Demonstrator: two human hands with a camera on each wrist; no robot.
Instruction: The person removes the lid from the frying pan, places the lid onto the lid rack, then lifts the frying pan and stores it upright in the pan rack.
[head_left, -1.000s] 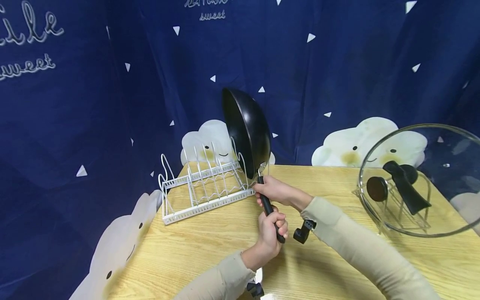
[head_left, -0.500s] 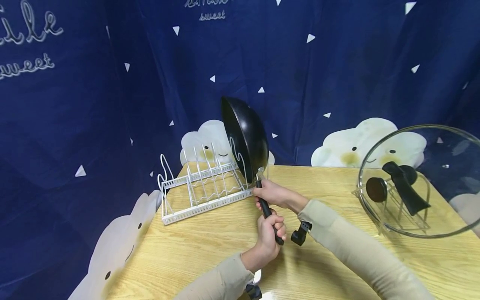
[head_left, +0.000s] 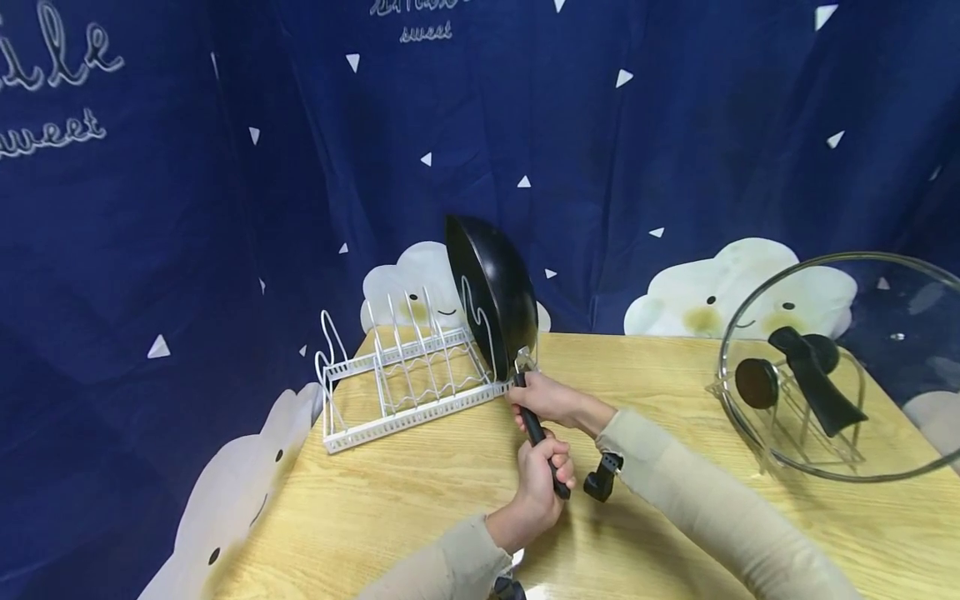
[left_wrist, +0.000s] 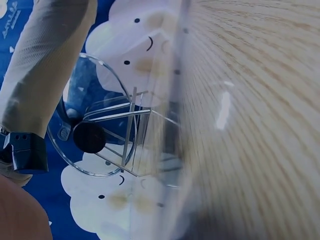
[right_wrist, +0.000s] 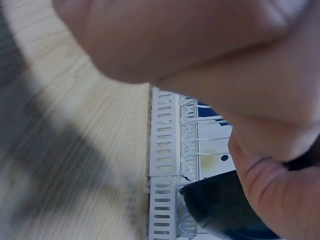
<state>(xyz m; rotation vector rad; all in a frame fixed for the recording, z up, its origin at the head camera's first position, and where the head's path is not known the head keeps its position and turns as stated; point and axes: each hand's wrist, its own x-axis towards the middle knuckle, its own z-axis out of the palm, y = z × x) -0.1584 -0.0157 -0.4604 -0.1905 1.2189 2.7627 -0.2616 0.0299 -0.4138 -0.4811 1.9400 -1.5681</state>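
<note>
A black wok (head_left: 506, 287) stands on edge at the right end of a white wire pan rack (head_left: 420, 412), its open side facing left behind a wire divider. My right hand (head_left: 553, 400) grips the black handle (head_left: 534, 427) close to the wok. Lower down, my left hand (head_left: 540, 471) grips the handle near its end. In the right wrist view, the wok's rim (right_wrist: 210, 182) overlaps the rack's slotted rail (right_wrist: 164, 140), beneath the fingers of my right hand (right_wrist: 210, 55). The left wrist view shows only a part of my left hand (left_wrist: 22, 212) at its corner.
At the right, a large glass lid (head_left: 900, 471) with a black handle (head_left: 813, 379) leans upright on a wire stand (head_left: 847, 450). A wooden table (head_left: 360, 517) carries everything. A blue curtain (head_left: 585, 125) with clouds hangs behind and at the left.
The wok has come down into the right end of the rack, both hands lowering slightly with it. Their grips on the handle stay the same. The lid and rack have not moved.
</note>
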